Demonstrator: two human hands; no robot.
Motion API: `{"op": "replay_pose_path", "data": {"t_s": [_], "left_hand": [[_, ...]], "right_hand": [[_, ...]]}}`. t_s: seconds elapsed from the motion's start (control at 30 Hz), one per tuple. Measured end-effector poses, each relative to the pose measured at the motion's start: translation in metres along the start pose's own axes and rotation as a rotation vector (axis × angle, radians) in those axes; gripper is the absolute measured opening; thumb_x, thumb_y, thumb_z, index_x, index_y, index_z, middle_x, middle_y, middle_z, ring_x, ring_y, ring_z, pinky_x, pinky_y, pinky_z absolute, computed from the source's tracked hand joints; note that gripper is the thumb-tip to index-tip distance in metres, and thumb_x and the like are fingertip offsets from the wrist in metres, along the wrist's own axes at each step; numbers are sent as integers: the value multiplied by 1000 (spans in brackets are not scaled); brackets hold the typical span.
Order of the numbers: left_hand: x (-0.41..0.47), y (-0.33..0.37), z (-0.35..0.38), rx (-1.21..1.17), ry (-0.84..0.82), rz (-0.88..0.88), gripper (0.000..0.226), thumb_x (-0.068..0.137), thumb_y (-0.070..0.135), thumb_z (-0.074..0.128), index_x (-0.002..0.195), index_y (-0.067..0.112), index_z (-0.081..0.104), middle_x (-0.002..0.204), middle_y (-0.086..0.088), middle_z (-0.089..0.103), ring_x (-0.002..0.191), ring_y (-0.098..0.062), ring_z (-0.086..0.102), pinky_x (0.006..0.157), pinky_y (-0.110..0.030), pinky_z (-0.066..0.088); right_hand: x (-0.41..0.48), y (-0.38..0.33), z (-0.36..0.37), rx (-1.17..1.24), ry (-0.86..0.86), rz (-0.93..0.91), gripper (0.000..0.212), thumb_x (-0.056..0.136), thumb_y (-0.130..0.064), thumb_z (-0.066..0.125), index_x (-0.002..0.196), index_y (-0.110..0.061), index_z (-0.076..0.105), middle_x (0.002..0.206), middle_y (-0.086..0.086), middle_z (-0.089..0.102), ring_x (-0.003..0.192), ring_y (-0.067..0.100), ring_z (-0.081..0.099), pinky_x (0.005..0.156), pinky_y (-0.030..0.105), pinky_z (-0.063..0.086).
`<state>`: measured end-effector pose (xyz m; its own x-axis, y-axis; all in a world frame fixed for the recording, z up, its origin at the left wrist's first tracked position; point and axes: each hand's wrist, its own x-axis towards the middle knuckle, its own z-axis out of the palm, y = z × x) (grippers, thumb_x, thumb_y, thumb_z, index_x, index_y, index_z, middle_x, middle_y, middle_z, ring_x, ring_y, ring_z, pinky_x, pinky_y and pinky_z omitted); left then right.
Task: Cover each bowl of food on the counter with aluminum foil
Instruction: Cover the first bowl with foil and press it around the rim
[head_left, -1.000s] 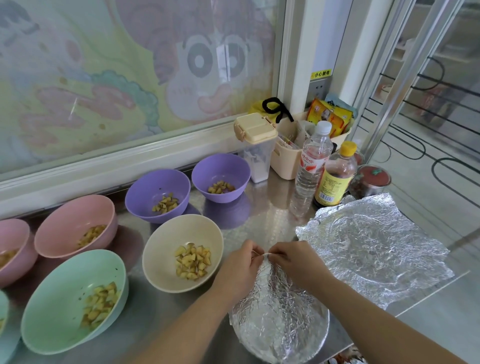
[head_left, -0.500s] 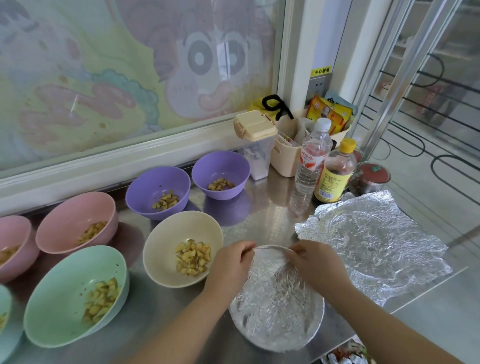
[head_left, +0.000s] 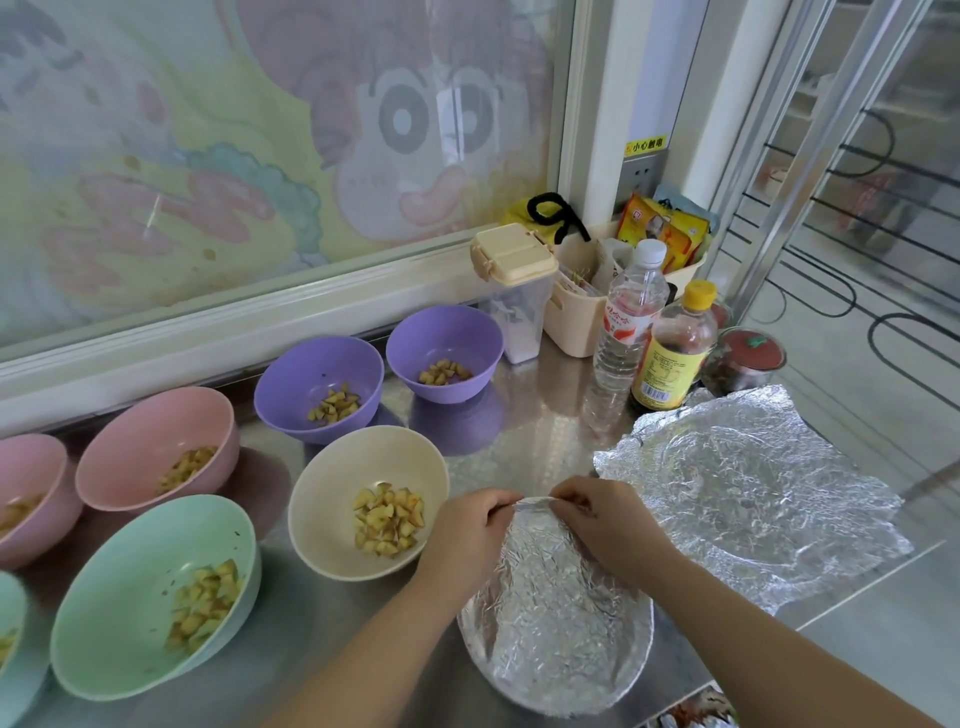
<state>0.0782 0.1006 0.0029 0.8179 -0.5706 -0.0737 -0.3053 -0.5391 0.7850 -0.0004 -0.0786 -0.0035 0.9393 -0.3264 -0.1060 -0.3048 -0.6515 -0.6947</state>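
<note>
A shiny metal counter (head_left: 540, 452) runs under a window with a cartoon picture. On its right end a big crinkled sheet of foil (head_left: 753, 493) lies loose and flat, pressed with a round mark. Just left of it, at the near edge, stands the bowl wrapped in foil (head_left: 556, 634), its top fully hidden by the silver sheet. The other bowls are uncovered, each with chopped yellowish food: a green bowl (head_left: 104, 571) at the near left, a cream bowl (head_left: 332, 493) just beside the wrapped one, two pink bowls (head_left: 145, 436) (head_left: 31, 478) further left, and two purple bowls (head_left: 311, 374) (head_left: 441, 332) near the window. The left hand (head_left: 467, 530) and the right hand (head_left: 608, 525) meet at the far rim of the wrapped bowl, fingers curled, each pinching the raised far edge of its foil. Behind the loose sheet stand a water bottle (head_left: 628, 322), a yellow-capped bottle (head_left: 670, 353), a beige basket (head_left: 576, 322) and a red-lidded jar (head_left: 748, 358).
</note>
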Motion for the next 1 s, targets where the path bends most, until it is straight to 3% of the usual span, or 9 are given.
{"op": "replay_pose_path", "data": {"t_s": [0.1, 0.17, 0.23, 0.33, 0.4, 0.53, 0.77, 1.0], "left_hand": [[4, 2, -1, 13, -76, 11, 20, 96, 26, 62, 111, 26, 76, 103, 13, 75, 95, 1, 66, 84, -15, 48], [6, 2, 1, 34, -79, 17, 20, 96, 27, 62, 110, 26, 76, 102, 13, 75, 93, 0, 66, 82, -16, 48], [7, 3, 1, 33, -86, 19, 19, 97, 27, 61, 109, 26, 76, 100, 12, 75, 91, 0, 65, 79, -14, 46], [8, 4, 0, -7, -115, 10, 19, 96, 28, 61, 108, 25, 76, 98, 11, 75, 90, 1, 66, 78, -14, 47], [9, 4, -1, -21, -142, -11, 19, 97, 28, 61, 108, 25, 76, 98, 10, 75, 90, 0, 66, 81, -18, 49], [13, 7, 0, 66, -181, -80, 20, 98, 35, 57, 105, 26, 73, 97, 9, 73, 90, -6, 65, 84, -27, 50], [20, 10, -4, 108, -304, -148, 19, 100, 42, 51, 106, 27, 60, 101, 9, 66, 94, -8, 61, 82, -28, 47], [28, 13, -6, 22, -398, -204, 17, 99, 38, 52, 101, 23, 59, 104, 2, 66, 92, -11, 58, 83, -29, 45]], "right_hand": [[5, -5, -1, 3, -53, -17, 11, 92, -29, 72, 97, -25, 80, 81, -9, 75, 75, 4, 65, 73, 25, 50], [6, -7, 1, -20, -45, -42, 10, 90, -29, 73, 96, -24, 81, 81, -6, 76, 75, 10, 66, 73, 30, 51], [6, -7, 2, -36, -26, -67, 11, 91, -29, 73, 95, -22, 80, 77, -5, 75, 70, 9, 63, 70, 29, 49], [4, -6, 4, -47, -12, -95, 12, 93, -28, 71, 96, -19, 79, 67, -12, 65, 60, 0, 55, 60, 12, 38], [2, -7, 6, -54, -3, -105, 12, 94, -27, 70, 97, -19, 78, 68, -11, 65, 61, 0, 55, 59, 10, 37], [1, -6, 7, -48, 11, -103, 12, 94, -25, 69, 98, -19, 79, 77, -4, 73, 69, 12, 61, 66, 24, 43], [-2, -6, 9, -44, 34, -107, 10, 93, -26, 70, 97, -21, 78, 76, -5, 72, 68, 12, 62, 66, 26, 45], [-4, -5, 10, -50, 53, -100, 8, 93, -26, 70, 93, -22, 77, 73, -5, 71, 65, 12, 60, 66, 35, 49]]}}
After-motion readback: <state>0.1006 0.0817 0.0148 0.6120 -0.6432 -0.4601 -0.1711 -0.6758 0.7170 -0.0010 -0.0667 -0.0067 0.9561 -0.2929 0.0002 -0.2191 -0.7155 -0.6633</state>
